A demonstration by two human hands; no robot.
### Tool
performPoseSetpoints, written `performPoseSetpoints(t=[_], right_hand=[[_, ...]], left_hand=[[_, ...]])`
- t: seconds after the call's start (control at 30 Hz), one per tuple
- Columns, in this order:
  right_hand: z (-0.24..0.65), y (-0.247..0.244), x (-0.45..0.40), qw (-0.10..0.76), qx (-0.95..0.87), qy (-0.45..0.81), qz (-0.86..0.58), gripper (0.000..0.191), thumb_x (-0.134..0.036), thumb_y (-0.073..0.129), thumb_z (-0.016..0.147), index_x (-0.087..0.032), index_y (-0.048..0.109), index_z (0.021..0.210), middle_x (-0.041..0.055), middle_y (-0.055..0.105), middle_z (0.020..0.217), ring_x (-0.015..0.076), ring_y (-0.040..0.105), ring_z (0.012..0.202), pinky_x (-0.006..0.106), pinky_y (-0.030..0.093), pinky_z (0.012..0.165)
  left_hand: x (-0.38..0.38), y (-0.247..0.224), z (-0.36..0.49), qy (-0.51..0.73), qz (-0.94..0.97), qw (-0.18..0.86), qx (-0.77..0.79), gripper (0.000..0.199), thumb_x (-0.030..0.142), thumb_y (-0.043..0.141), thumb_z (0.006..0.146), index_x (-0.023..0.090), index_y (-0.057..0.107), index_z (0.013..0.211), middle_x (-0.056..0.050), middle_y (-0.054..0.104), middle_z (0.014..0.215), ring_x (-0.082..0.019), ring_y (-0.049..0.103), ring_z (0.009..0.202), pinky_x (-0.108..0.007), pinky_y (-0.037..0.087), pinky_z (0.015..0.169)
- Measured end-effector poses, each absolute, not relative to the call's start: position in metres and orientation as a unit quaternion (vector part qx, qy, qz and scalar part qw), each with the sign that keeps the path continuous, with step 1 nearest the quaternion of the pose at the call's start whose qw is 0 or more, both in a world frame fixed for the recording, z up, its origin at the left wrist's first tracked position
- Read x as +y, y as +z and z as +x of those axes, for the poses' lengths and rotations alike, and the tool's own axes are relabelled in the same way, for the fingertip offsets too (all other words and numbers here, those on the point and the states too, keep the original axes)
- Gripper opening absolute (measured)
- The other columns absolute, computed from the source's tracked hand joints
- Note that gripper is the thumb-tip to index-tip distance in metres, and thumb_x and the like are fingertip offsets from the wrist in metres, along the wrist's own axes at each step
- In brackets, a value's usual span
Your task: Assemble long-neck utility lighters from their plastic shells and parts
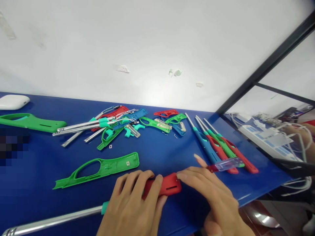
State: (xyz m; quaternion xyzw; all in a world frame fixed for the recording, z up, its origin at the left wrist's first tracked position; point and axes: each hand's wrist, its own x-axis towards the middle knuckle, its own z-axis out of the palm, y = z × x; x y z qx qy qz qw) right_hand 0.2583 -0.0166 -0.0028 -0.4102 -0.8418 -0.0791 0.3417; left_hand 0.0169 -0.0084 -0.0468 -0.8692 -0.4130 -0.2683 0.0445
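Note:
My left hand (134, 203) is closed around a red long-nosed lighter (171, 185), whose silver barrel (61, 216) points to the lower left. At the butt of its handle, the fingertips of my right hand (211, 186) touch the red shell; a tiny part there is too small to name. A screwdriver with a clear handle (228, 164) sticks out from between the right-hand fingers, its shaft hidden. Just beyond my left hand lies a green handle half (112, 166), inner side up, with a small metal piece (127, 163) on it.
Further back are loose lighter barrels (78, 126), coloured shells (166, 113) and clear fuel tanks (134, 130). Several assembled lighters (216, 144) lie at the right. A green shell (31, 123) and a white case (14, 102) sit at the left. A power strip (268, 141) stands beyond the frame.

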Motion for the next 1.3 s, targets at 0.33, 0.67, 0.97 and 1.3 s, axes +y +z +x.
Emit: performPoseSetpoints(t=[0.33, 0.67, 0.97, 1.3], right_hand=[[0.253, -0.003, -0.023, 0.342, -0.834, -0.021, -0.433, 0.065, -0.07, 0.028, 0.109, -0.029, 0.063, 0.146, 0.0036, 0.082, 0.113, 0.0258, 0.079, 0.104, 0.039, 0.064, 0.098], [0.263, -0.01, -0.01, 0.322, -0.862, 0.004, -0.391, 0.064, -0.068, 0.026, 0.112, -0.023, 0.058, 0.145, 0.0028, 0.079, 0.116, 0.0213, 0.075, 0.106, 0.036, 0.057, 0.097], [0.26, 0.006, -0.006, 0.27, -0.883, -0.106, -0.368, 0.063, -0.067, 0.029, 0.112, -0.021, 0.068, 0.132, 0.0005, 0.085, 0.11, 0.0193, 0.08, 0.098, 0.029, 0.058, 0.088], [0.251, 0.026, 0.006, 0.229, -0.931, -0.131, -0.254, 0.05, -0.054, 0.034, 0.116, -0.022, 0.067, 0.136, 0.0082, 0.075, 0.138, 0.0211, 0.074, 0.124, 0.026, 0.064, 0.093]], left_hand=[[-0.001, -0.027, 0.037, -0.338, -0.829, 0.055, -0.442, 0.035, 0.046, 0.053, 0.107, 0.027, 0.073, 0.129, -0.009, 0.076, 0.113, -0.028, 0.069, 0.115, -0.044, 0.056, 0.102], [-0.009, -0.042, 0.021, -0.295, -0.855, 0.051, -0.423, 0.034, 0.034, 0.048, 0.109, 0.027, 0.07, 0.133, -0.007, 0.076, 0.121, -0.027, 0.07, 0.112, -0.044, 0.057, 0.097], [-0.011, -0.04, 0.017, -0.272, -0.867, 0.046, -0.415, 0.036, 0.029, 0.041, 0.109, 0.028, 0.072, 0.128, -0.004, 0.077, 0.125, -0.028, 0.072, 0.111, -0.046, 0.058, 0.092], [-0.005, -0.033, 0.023, -0.314, -0.851, 0.061, -0.416, 0.033, 0.025, 0.04, 0.108, 0.023, 0.069, 0.124, -0.002, 0.081, 0.11, -0.025, 0.077, 0.094, -0.042, 0.059, 0.081]])
